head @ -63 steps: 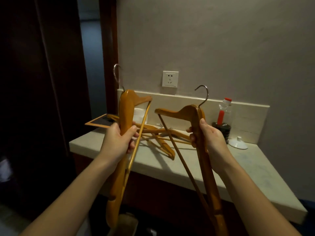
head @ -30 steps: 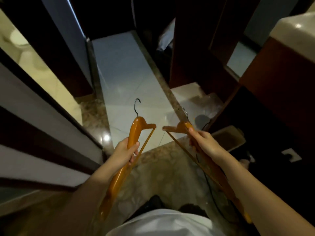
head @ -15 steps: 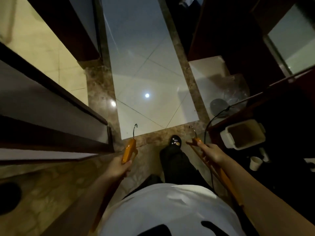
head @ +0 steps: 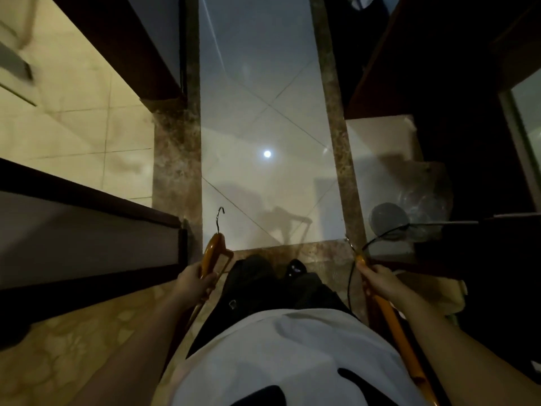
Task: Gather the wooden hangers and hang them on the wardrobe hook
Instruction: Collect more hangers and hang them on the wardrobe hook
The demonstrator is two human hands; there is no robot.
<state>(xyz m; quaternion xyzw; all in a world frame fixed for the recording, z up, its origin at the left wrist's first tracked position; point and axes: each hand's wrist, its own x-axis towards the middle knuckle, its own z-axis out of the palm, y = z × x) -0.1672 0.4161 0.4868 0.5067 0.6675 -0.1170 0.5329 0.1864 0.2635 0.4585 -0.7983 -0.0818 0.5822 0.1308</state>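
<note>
Left hand [head: 194,281] grips one wooden hanger [head: 213,253]; right hand [head: 379,281] grips the other hanger [head: 392,320], both carried low beside the legs. A black cable [head: 377,238] runs close by the right hanger's metal hook, which could snag it in this dim passage.

head view | you look from the wearer's head, wide-angle, pitched almost straight down | floor [head: 257,83] fills the upper centre, farthest off | white shirt [head: 292,347] closest, bottom centre | left hand [head: 194,281] and right hand [head: 380,281] near, lower middle of the frame
</note>
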